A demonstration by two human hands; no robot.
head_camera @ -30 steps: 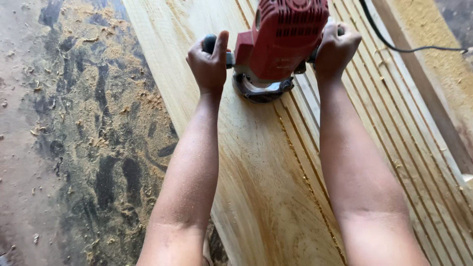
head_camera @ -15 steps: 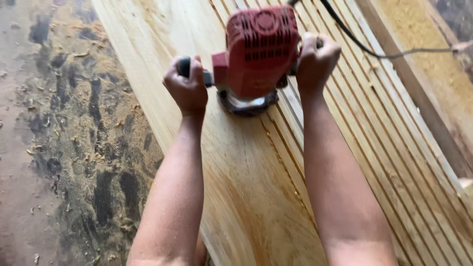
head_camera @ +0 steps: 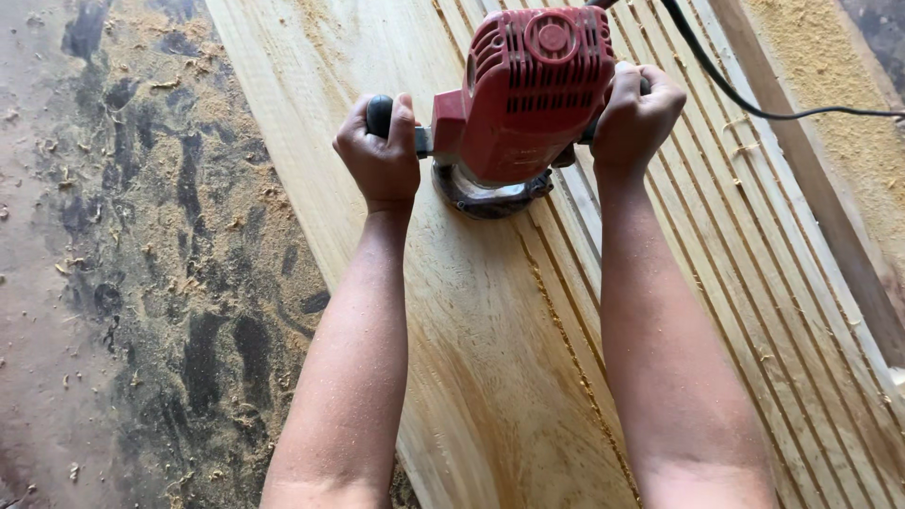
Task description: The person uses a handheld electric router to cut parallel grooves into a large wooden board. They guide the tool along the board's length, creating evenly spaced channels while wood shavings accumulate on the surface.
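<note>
A red electric router [head_camera: 528, 94] stands upright on a wide pale wooden board [head_camera: 471, 377]. My left hand [head_camera: 382, 160] is closed around its black left handle. My right hand [head_camera: 633, 115] grips the right handle, which the fingers mostly hide. The round metal base [head_camera: 490, 196] rests on the wood at the left edge of a band of several parallel grooves [head_camera: 735, 245] that run along the board. A fresh groove with sawdust in it trails from the base toward me. The black power cord [head_camera: 754, 104] leaves the tool toward the upper right.
The floor [head_camera: 123, 283] to the left of the board is covered in sawdust and wood chips. A darker wooden strip [head_camera: 820, 207] runs along the board's right side, with a sawdust-covered surface [head_camera: 848, 113] beyond it.
The router and both hands have slid down the board toward me, drawing the newest groove longer. My grip on both handles is unchanged.
</note>
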